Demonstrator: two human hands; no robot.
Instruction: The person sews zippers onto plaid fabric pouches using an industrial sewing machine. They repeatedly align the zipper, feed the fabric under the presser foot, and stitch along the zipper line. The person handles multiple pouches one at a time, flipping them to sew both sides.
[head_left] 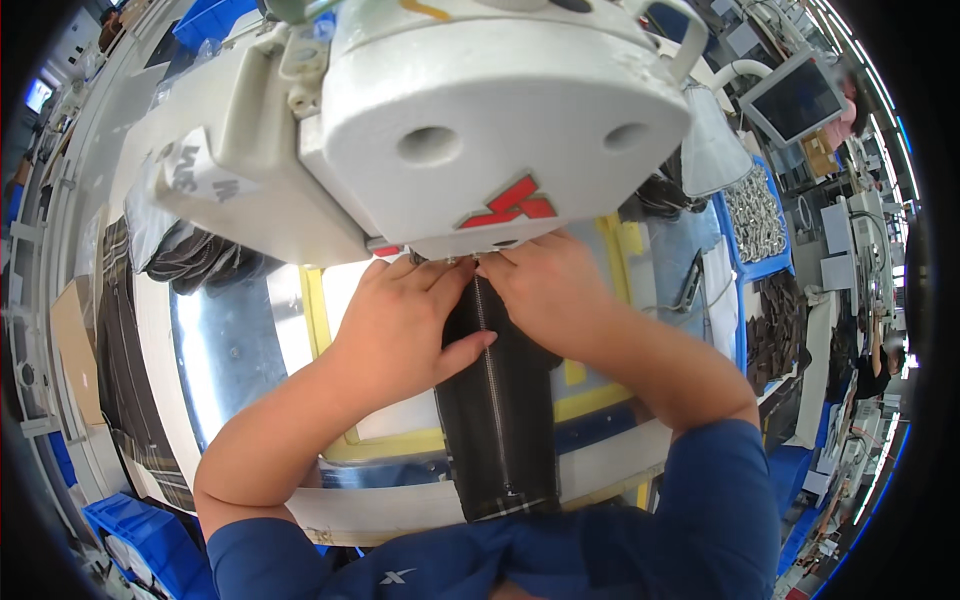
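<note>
A long strip of dark fabric (pixel 500 420) with a metal zipper (pixel 492 385) down its middle runs from beneath a white sewing machine head (pixel 490 130) to the table's front edge. My left hand (pixel 405 310) lies on the fabric's left side, fingers reaching forward and thumb stretched apart across the zipper. On the right, my right hand (pixel 545 290) has bent fingers gathered at the zipper's far part, close under the head. The machine head hides some fingertips and the needle area.
Yellow-edged plates (pixel 385 447) surround the fabric. Dark cloth bundles (pixel 200 258) lie at the left. At the right stand a blue tray of metal pieces (pixel 755 215), dark brown pieces (pixel 775 330) and a screen (pixel 795 98). A blue crate (pixel 150 545) sits lower left.
</note>
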